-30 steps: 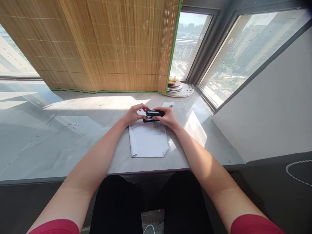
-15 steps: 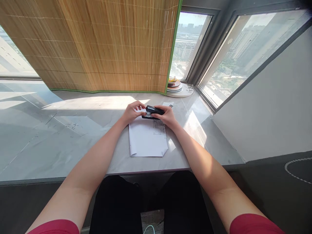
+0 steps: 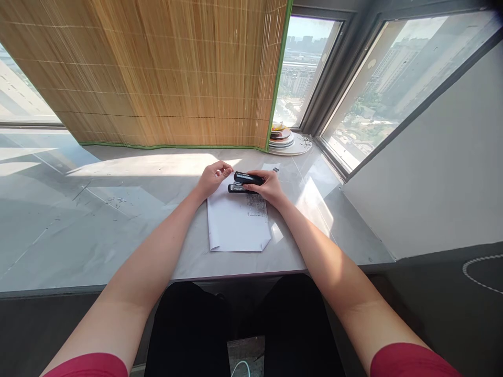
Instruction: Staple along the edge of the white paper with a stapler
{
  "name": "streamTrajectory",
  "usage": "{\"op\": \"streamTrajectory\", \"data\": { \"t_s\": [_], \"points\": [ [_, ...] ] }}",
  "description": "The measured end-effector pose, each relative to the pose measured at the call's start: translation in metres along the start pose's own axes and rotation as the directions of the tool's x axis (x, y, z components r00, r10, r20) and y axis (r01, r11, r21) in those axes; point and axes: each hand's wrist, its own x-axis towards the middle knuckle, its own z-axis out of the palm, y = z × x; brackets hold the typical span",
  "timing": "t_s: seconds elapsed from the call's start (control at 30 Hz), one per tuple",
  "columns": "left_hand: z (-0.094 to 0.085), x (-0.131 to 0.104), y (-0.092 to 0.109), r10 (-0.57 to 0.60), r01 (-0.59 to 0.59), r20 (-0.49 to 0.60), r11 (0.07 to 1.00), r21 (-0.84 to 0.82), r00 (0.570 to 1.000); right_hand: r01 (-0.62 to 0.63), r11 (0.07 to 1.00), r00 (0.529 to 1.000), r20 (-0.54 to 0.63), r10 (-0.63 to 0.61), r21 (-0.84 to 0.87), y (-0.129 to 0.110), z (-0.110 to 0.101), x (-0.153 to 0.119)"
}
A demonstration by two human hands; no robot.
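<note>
A black stapler (image 3: 249, 179) lies over the upper part of a white sheet of paper (image 3: 238, 225), its jaws parted toward the left. My right hand (image 3: 272, 186) grips the stapler's right end, thumb on the near side. Just left of the jaws, my left hand (image 3: 213, 179) is apart from the stapler, thumb and fingertips pinched together. Whatever is in that pinch, if anything, is too small to make out. The sheet has dark printed or written text at its right side and folded lower corners.
Small dark bits (image 3: 118, 201) are scattered on the grey ledge (image 3: 78, 235) at left. Beyond my right hand lie a small dark piece (image 3: 276, 169) and a pale slip. Stacked plates (image 3: 281, 140) stand at the back corner beside a bamboo blind (image 3: 168, 78) and windows.
My left hand has come off the stapler's front and drawn slightly left, its fingers closing into a pinch. The stapler's jaws show wider apart. My right hand keeps its grip.
</note>
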Motion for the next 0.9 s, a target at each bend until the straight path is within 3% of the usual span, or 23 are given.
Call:
{"op": "streamTrajectory", "data": {
  "t_s": [0.9],
  "points": [
    [0.0027, 0.0011, -0.0093, -0.003, 0.003, 0.013, 0.999, 0.033, 1.000, -0.001, 0.999, 0.995, 0.097, 0.005, -0.040, 0.0040, 0.0024, -0.0026]
  ]
}}
